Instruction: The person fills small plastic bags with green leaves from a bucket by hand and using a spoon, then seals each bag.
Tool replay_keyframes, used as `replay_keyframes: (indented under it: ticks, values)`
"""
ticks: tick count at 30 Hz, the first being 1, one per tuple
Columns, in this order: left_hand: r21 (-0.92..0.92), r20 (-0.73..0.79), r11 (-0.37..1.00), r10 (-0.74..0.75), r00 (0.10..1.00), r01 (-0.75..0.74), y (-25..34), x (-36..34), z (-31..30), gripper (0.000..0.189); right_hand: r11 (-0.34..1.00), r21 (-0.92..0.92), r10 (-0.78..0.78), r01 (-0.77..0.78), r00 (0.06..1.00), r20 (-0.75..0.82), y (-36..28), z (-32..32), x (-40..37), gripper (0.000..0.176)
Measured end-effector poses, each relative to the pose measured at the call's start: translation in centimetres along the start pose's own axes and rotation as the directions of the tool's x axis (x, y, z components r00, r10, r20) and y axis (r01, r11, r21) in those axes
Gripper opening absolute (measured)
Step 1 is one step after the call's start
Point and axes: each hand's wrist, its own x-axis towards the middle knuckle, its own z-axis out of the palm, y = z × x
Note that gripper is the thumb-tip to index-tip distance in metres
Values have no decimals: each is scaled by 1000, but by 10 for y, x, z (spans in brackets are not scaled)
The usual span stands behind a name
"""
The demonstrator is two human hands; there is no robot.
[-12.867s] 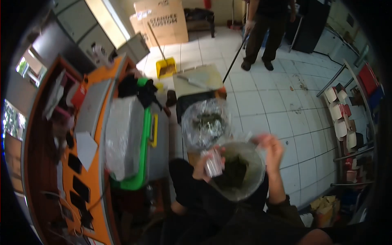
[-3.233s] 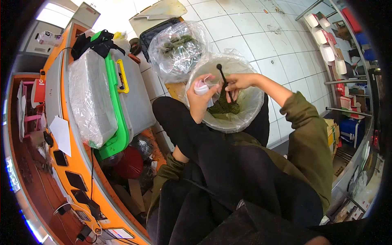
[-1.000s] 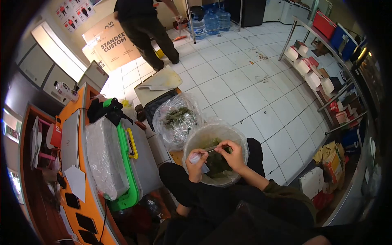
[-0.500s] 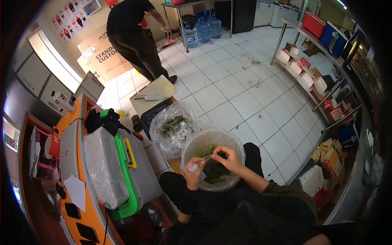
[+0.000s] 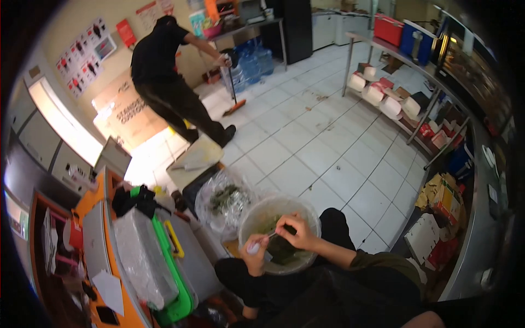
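Over a whitish bucket (image 5: 315, 212) between my knees, both hands are close together. My left hand (image 5: 255, 262) is closed around a small whitish, rounded object (image 5: 253, 248); its kind is not clear. My right hand (image 5: 298, 232) pinches the end of a thin pale strip (image 5: 272, 234) that reaches toward the left hand. Green leafy matter (image 5: 284, 256) lies inside the bucket, partly hidden by my hands. Just beyond it sits a clear plastic bag (image 5: 240, 210) with dark green leaves (image 5: 225, 200) in it.
A cutting board (image 5: 205, 152) with a knife lies past the bag. Another person (image 5: 164, 71) stands with a broom (image 5: 235, 107) on the tiled floor. Left is an orange counter (image 5: 93, 205) and a wrapped block (image 5: 143, 257); right, a metal table (image 5: 383, 45) with shelves.
My view has tilted up. The other person has straightened somewhat, and the broom has shifted. My hands stay over the bucket, still holding the whitish object and thin strip.
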Motion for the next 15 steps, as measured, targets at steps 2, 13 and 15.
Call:
replay_keyframes:
  ticks: [2,13,15]
  values:
    - [2,-5,1000,-17,1000,17,5,2,0,11,993,112,22,-27,999,40,3,0,-1,10]
    - [76,236,994,55,970,-75,-6,15,8,12,998,3,58,-58,996,-71,-5,-10,-8,4]
    - [-11,199,1000,12,980,-10,-9,16,11,13,997,-13,76,-78,993,-96,-10,-11,-8,2]
